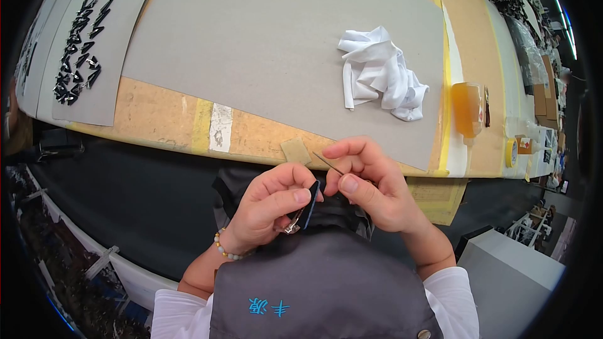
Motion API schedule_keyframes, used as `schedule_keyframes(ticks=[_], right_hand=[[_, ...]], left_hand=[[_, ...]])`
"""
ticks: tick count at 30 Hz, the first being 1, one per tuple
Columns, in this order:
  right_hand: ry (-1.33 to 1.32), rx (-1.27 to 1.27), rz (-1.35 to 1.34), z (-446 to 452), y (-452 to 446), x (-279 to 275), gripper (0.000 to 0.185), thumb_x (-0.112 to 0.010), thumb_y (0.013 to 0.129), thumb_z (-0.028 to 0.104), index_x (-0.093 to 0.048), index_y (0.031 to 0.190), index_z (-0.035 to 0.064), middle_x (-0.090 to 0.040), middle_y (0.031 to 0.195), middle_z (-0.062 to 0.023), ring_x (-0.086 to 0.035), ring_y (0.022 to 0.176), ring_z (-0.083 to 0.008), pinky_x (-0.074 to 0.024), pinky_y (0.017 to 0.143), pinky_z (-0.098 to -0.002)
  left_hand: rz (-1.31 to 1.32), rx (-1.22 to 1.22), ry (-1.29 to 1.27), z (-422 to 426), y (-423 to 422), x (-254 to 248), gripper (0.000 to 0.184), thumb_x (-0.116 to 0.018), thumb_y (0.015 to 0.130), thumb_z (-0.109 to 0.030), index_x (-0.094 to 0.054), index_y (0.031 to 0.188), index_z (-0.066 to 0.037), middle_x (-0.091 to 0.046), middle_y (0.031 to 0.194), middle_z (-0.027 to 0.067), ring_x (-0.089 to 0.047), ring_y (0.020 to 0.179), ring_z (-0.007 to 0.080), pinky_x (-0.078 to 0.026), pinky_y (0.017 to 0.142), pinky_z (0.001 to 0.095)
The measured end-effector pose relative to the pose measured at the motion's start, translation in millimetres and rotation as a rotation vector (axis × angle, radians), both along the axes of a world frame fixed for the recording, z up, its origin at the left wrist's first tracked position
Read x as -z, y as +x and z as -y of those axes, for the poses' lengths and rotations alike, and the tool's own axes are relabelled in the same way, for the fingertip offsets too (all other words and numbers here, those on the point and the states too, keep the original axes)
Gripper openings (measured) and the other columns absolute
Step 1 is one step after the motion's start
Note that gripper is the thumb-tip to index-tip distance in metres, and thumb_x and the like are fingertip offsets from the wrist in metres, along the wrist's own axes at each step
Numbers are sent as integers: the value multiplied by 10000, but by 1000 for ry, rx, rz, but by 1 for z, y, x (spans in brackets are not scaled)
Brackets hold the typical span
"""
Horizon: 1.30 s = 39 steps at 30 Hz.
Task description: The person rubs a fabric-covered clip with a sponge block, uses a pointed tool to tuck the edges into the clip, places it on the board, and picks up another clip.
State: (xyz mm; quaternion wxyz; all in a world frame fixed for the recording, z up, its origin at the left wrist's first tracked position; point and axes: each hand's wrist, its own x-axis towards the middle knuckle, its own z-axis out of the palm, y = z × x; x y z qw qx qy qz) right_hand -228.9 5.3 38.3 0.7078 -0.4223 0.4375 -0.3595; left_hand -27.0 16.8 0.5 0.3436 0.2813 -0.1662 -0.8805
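Note:
My left hand [267, 204] is closed on a small dark blue strap piece [308, 211], pinched between thumb and fingers. A shiny metal clasp [291, 227] shows at the lower end of the piece. My right hand [377, 188] grips a thin dark rod-like tool [326, 164] between thumb and fingers; its tip points up and left, apart from the strap piece. The tool's other end is hidden in the fingers. Just beyond my hands, a small tan square pad [295, 150] lies at the table's front edge.
A crumpled white cloth [383, 72] lies on the grey board [251, 44]. To the right stand an amber liquid bottle [467, 110] and a yellow tape roll [511, 152]. Several dark pieces with metal parts [76, 56] lie at left. A grey box [512, 276] stands lower right.

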Motion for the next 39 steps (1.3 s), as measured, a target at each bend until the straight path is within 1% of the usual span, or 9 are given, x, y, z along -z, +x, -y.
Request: schedule_keyframes(ticks=[2, 5, 8, 11, 20, 26, 29, 35, 39], right_hand=[[-4, 115, 24, -4, 2, 0, 176, -585, 960, 116, -587, 1074, -18, -584, 855, 7, -521, 720, -41, -428, 649, -192], [-178, -35, -283, -5, -14, 2, 138, -633, 917, 88, -612, 1024, 4, -594, 825, 0, -522, 689, -49, -424, 605, -205], [-328, -128, -446, -1, -17, -8, 102, -684, 858, 54, -645, 947, 23, -596, 779, -16, -523, 638, -67, -417, 555, -216], [-425, -148, -521, 1, -14, -14, 66, -708, 816, 32, -668, 868, 32, -595, 744, -31, -529, 596, -84, -414, 511, -226], [-532, -163, -590, -5, -10, -16, 88, -722, 788, 26, -686, 864, 54, -588, 751, -40, -540, 563, -131, -415, 491, -257], [-434, -213, -552, -4, -9, -17, 85, -708, 804, 18, -681, 880, 45, -584, 748, -43, -538, 572, -134, -418, 512, -260], [-407, -141, -450, -4, -9, -11, 80, -706, 813, 22, -678, 887, 37, -590, 753, -44, -532, 577, -122, -415, 518, -257], [-440, -159, -521, -3, -9, -14, 87, -716, 802, 22, -693, 882, 48, -597, 752, -42, -535, 574, -128, -409, 494, -254], [-669, -120, -674, -7, -6, -11, 123, -735, 774, 28, -711, 884, 78, -585, 738, -31, -550, 577, -147, -412, 469, -262]], left_hand=[[2, -16, 3, 0, 0, -1, 125, -577, 927, -170, -590, 940, -46, -548, 705, -55, -363, 495, -22, -265, 442, 147], [-16, -13, -5, 1, 2, 1, 118, -571, 925, -160, -589, 954, -47, -545, 703, -59, -369, 497, -24, -271, 447, 144], [-43, -5, 13, 1, 2, 3, 108, -562, 924, -147, -588, 954, -46, -547, 705, -59, -371, 495, -25, -273, 446, 143], [-60, -2, 34, 0, 2, 3, 100, -556, 922, -134, -585, 949, -42, -551, 711, -53, -371, 493, -25, -276, 443, 144], [-76, -5, 41, -1, 1, 6, 71, -552, 903, -96, -580, 923, -34, -560, 721, -39, -374, 491, -22, -275, 436, 147], [-133, -7, 52, 0, 2, 9, 78, -559, 901, -103, -577, 921, -30, -573, 721, -18, -382, 493, -14, -277, 439, 151], [-148, -10, 63, -1, 2, 4, 86, -560, 903, -109, -575, 923, -27, -578, 714, -5, -390, 494, -9, -279, 440, 152], [-144, -19, 58, 0, 3, 5, 99, -562, 906, -122, -569, 919, -24, -577, 701, 3, -410, 497, -3, -288, 441, 153], [-153, -34, 61, -1, 3, 5, 105, -561, 905, -127, -566, 920, -23, -571, 700, -3, -416, 498, 0, -290, 442, 155]])
